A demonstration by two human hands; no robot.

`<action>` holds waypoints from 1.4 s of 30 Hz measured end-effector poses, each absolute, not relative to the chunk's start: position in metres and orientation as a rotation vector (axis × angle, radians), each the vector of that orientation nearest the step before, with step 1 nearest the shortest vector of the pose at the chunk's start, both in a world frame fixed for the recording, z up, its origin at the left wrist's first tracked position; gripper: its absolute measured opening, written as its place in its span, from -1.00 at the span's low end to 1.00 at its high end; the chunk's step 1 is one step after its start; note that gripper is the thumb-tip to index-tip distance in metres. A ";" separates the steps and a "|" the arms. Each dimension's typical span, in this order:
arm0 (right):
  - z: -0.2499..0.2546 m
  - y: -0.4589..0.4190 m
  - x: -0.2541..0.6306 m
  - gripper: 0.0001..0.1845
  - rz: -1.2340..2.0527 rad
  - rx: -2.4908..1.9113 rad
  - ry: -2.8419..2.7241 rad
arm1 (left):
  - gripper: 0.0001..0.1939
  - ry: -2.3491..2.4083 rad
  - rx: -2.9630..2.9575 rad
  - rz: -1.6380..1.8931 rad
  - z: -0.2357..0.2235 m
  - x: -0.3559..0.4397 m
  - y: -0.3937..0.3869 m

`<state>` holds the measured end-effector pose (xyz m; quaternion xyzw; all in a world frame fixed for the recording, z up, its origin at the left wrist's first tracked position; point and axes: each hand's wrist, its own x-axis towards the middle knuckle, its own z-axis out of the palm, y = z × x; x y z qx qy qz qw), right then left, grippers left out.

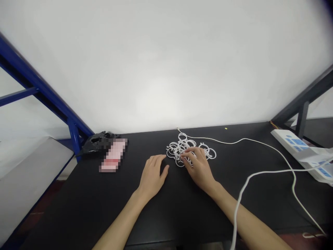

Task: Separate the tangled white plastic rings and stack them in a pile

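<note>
A pile of several small white plastic rings (pixel 185 146) lies on the black table (pixel 156 208) near its far edge. My right hand (pixel 199 166) rests on the near side of the pile, fingers spread and slightly curled over the rings, touching them. My left hand (pixel 153 175) lies flat on the table just left of the pile, fingers stretched out and holding nothing, a short gap away from the rings.
White cables (pixel 260 172) run across the right of the table toward a white power strip (pixel 299 147) at the right edge. A blurred pink object (pixel 113 155) and a crumpled black bag (pixel 96 141) lie at the far left. Blue frame bars (pixel 39 88) rise at left, with a white wall behind.
</note>
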<state>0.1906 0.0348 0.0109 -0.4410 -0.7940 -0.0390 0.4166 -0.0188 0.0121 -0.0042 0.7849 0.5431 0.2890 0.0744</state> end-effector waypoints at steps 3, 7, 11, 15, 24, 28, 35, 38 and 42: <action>0.010 0.030 0.185 -0.91 0.031 -1.021 -2.050 | -0.59 1.558 2.366 1.079 -0.004 -0.011 0.012; 0.006 0.027 0.178 -0.87 0.138 -0.983 -2.090 | -0.68 1.397 2.494 1.127 -0.008 -0.005 0.020; 0.003 0.031 0.180 -0.86 0.162 -1.027 -2.034 | -0.74 1.321 2.509 1.175 -0.009 0.003 0.036; 0.000 0.034 0.184 -0.88 0.158 -1.069 -1.985 | -0.77 1.261 2.486 1.238 -0.007 0.009 0.046; 0.001 0.032 0.178 -0.88 0.155 -1.094 -2.002 | -0.84 1.263 2.397 1.334 -0.009 -0.002 0.048; 0.010 0.036 0.171 -0.71 0.112 -1.147 -2.037 | -0.83 1.264 2.379 1.327 -0.008 -0.008 0.052; 0.014 0.046 0.158 -0.55 0.177 -1.094 -2.129 | -0.81 1.272 2.326 1.278 -0.007 -0.017 0.049; 0.008 0.047 0.161 -0.62 0.183 -1.084 -2.102 | -0.82 1.243 2.307 1.237 -0.007 -0.017 0.048; 0.000 0.045 0.170 -0.63 0.175 -1.147 -2.075 | -0.84 1.218 2.184 1.165 -0.002 -0.011 0.046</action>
